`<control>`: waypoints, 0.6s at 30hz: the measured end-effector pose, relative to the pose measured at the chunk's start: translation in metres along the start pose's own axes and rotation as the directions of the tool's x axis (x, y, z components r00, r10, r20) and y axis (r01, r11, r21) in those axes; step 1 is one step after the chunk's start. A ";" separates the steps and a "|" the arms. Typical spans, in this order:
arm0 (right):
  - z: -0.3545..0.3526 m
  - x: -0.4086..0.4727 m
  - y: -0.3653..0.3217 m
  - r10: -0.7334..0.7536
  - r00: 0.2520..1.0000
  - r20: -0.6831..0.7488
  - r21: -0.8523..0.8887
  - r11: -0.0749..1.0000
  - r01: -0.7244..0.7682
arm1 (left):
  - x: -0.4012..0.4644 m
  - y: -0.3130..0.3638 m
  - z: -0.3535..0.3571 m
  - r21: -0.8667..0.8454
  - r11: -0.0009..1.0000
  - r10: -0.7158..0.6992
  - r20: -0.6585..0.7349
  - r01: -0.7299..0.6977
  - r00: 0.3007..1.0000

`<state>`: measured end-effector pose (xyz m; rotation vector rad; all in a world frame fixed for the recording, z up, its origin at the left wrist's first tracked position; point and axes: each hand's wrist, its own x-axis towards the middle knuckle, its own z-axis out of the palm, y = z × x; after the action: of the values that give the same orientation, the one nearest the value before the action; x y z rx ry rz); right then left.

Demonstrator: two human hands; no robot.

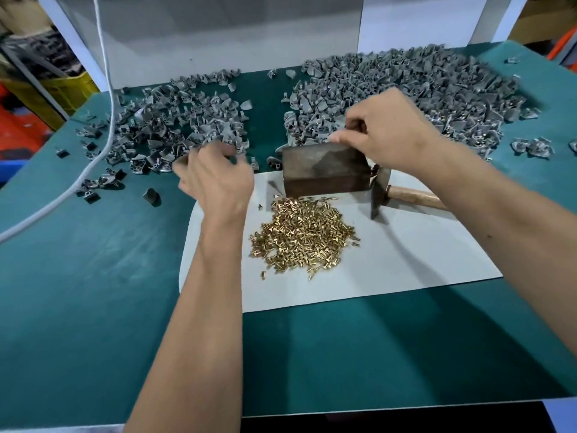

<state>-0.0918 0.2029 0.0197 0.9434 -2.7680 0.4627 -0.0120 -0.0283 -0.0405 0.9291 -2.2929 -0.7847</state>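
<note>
A dark metal block (323, 171) stands at the far edge of a white sheet (390, 267). My right hand (387, 129) hovers over the block's top right corner, its fingertips pinching a small grey part (354, 126). My left hand (215, 179) is blurred at the near edge of the left pile of grey metal parts (175, 126), fingers curled; whether it holds a part is unclear. A heap of small brass rivets (304, 235) lies on the sheet in front of the block. A larger pile of grey parts (406, 89) spreads behind my right hand.
A hammer with a wooden handle (415, 196) lies on the sheet right of the block, its head (379, 190) beside the block. A white cable (103, 89) runs down the left over the green table mat (93, 276). A white panel stands at the back.
</note>
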 end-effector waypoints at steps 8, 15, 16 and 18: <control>-0.004 0.026 -0.004 0.223 0.964 -0.147 0.007 0.974 -0.225 | 0.008 -0.016 -0.003 0.001 1.000 -0.005 0.060 0.005 0.998; 0.024 0.011 -0.097 -0.348 0.913 0.215 -0.034 0.931 0.363 | 0.006 -0.014 -0.008 -0.104 0.994 0.028 -0.014 -0.029 1.000; 0.031 0.010 -0.105 -0.357 0.899 0.254 -0.069 0.921 0.385 | 0.007 -0.013 -0.008 -0.137 0.990 0.019 -0.036 -0.024 0.999; 0.042 0.008 -0.118 -0.341 0.890 0.303 -0.178 0.897 0.404 | 0.009 -0.013 -0.009 -0.237 0.971 -0.004 -0.067 -0.013 0.998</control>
<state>-0.0284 0.0954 0.0101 1.5282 -2.6732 -0.0618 -0.0063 -0.0455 -0.0414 0.8277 -2.0870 -0.9856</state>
